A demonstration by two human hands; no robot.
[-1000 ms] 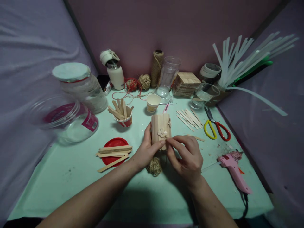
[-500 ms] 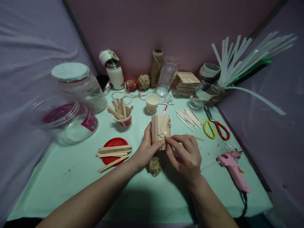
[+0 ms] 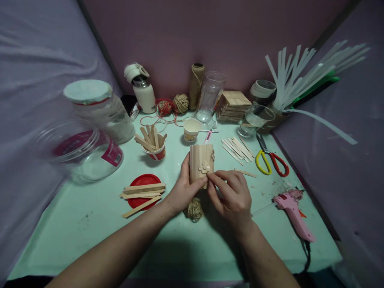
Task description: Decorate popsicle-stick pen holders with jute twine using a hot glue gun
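Observation:
Over the middle of the table, my left hand [image 3: 183, 189] is wrapped round a craft-stick container [image 3: 198, 156] made of pale wooden sticks side by side. Its thumb lies across the lower front. A small wooden flower [image 3: 204, 167] sits on the face towards me, and another flower [image 3: 213, 155] shows at the right edge. My right hand [image 3: 234, 196] is closed in a pinch, fingertips touching the container just below and right of the front flower. Whatever those fingertips hold, if anything, is hidden. Below the container lies a ball of twine [image 3: 194, 210].
A pink glue gun [image 3: 295, 216] and scissors [image 3: 271, 158] lie to the right, near loose thin sticks [image 3: 237, 150]. To the left are a red lid [image 3: 138, 203] bearing sticks, a paper cup [image 3: 159, 154] of sticks and a clear tub [image 3: 99, 164]. Glasses and twine stand behind.
The whole view has shifted very slightly. Both hands keep the same hold on the container, and the right fingertips stay by the front flower.

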